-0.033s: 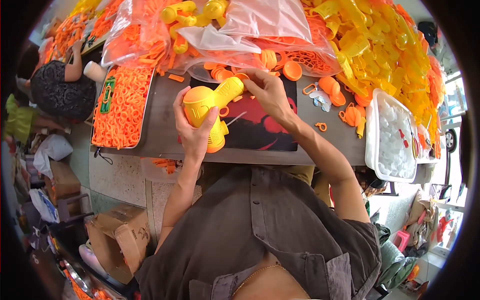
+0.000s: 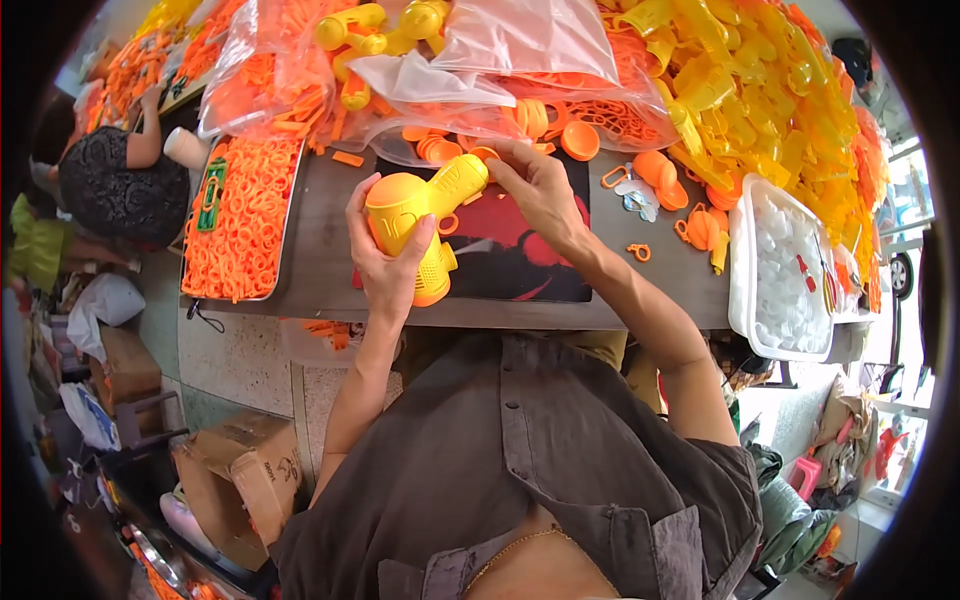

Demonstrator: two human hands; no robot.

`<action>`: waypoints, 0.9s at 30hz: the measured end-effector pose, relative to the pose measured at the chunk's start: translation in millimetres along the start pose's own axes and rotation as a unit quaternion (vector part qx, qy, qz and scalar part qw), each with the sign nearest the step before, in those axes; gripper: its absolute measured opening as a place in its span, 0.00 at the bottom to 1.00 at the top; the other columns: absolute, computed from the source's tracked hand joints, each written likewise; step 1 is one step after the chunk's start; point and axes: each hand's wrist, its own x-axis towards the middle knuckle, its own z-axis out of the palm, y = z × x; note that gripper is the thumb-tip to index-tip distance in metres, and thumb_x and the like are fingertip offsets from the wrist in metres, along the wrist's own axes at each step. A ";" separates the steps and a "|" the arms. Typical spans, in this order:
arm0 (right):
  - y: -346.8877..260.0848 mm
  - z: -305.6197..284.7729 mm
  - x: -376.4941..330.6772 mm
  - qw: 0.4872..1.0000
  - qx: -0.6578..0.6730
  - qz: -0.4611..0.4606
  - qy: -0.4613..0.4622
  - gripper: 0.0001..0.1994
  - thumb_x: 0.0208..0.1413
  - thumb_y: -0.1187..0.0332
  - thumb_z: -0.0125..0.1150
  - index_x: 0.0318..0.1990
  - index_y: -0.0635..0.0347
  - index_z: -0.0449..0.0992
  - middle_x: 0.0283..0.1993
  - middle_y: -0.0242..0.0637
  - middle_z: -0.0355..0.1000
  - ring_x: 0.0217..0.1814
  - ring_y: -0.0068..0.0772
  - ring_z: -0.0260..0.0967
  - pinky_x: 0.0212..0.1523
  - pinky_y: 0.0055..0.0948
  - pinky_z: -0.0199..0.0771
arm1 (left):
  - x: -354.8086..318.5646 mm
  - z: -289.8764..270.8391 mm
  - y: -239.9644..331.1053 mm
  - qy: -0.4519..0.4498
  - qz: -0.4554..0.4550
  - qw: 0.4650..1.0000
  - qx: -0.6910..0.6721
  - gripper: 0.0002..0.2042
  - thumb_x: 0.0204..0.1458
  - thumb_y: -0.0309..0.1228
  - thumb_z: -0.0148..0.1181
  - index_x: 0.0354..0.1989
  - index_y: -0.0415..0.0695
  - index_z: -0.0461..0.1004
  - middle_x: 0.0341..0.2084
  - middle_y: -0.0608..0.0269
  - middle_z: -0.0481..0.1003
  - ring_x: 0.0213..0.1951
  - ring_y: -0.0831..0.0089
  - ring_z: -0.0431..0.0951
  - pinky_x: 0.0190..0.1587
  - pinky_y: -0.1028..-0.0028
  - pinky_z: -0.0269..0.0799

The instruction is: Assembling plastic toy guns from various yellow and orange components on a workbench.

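Note:
A yellow plastic toy body (image 2: 405, 215), shaped like a small hair dryer with an orange rounded end, sits in the grip of my left hand (image 2: 388, 265). Its branching arm points up and to the right. At the tip of that arm, my right hand (image 2: 545, 195) pinches a round orange cap (image 2: 484, 153), mostly covered by the fingers. Whether the cap is seated on the tip I cannot tell. Beneath both hands lies a black mat (image 2: 545, 275) with a red pattern. A small orange ring (image 2: 449, 224) shows beside the toy body.
A tray of orange rings (image 2: 235, 250) stands at left, a green piece on top. Clear bags (image 2: 530, 45) of orange parts lie behind. Yellow parts (image 2: 760, 90) heap at far right, beyond a white bin (image 2: 738, 290) of translucent pieces. Another person (image 2: 120, 185) sits at far left.
The thin pale strip seen on the mat earlier no longer shows. The tabletop things have shifted slightly left in the picture. Both hands keep nearly the same pose.

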 end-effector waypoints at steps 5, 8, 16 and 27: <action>6.0 -18.6 -25.7 0.999 0.007 -0.037 0.024 0.19 0.64 0.70 0.55 0.60 0.67 0.69 0.52 0.36 0.73 0.52 0.22 0.70 0.56 0.24 0.70 | 0.7 21.3 0.9 -0.025 0.005 1.000 0.002 0.33 0.46 0.28 0.70 0.60 0.41 0.60 0.50 0.58 0.67 0.47 0.71 0.74 0.49 0.72 0.74; 0.8 -36.1 -30.1 0.997 0.054 -0.050 -0.023 0.18 0.62 0.73 0.56 0.59 0.67 0.70 0.53 0.33 0.73 0.53 0.23 0.69 0.58 0.26 0.68 | 4.3 19.9 3.7 -0.066 -0.065 0.993 -0.074 0.33 0.46 0.27 0.70 0.60 0.41 0.60 0.50 0.59 0.68 0.47 0.71 0.74 0.50 0.72 0.74; -38.8 -43.5 -21.0 0.901 0.365 0.201 -0.123 0.25 0.69 0.49 0.35 0.56 0.62 0.67 0.56 0.40 0.69 0.58 0.34 0.68 0.62 0.37 0.67 | -7.1 43.8 21.6 -0.212 -0.051 0.973 -0.080 0.34 0.44 0.28 0.71 0.60 0.43 0.61 0.50 0.60 0.68 0.50 0.72 0.72 0.52 0.72 0.72; -19.4 -47.7 -44.6 0.970 0.136 0.197 -0.049 0.27 0.67 0.45 0.41 0.44 0.62 0.75 0.40 0.35 0.74 0.43 0.25 0.72 0.46 0.26 0.72 | -16.3 50.7 25.3 -0.259 0.094 0.956 0.095 0.35 0.39 0.30 0.74 0.58 0.42 0.65 0.48 0.52 0.72 0.47 0.61 0.77 0.50 0.67 0.74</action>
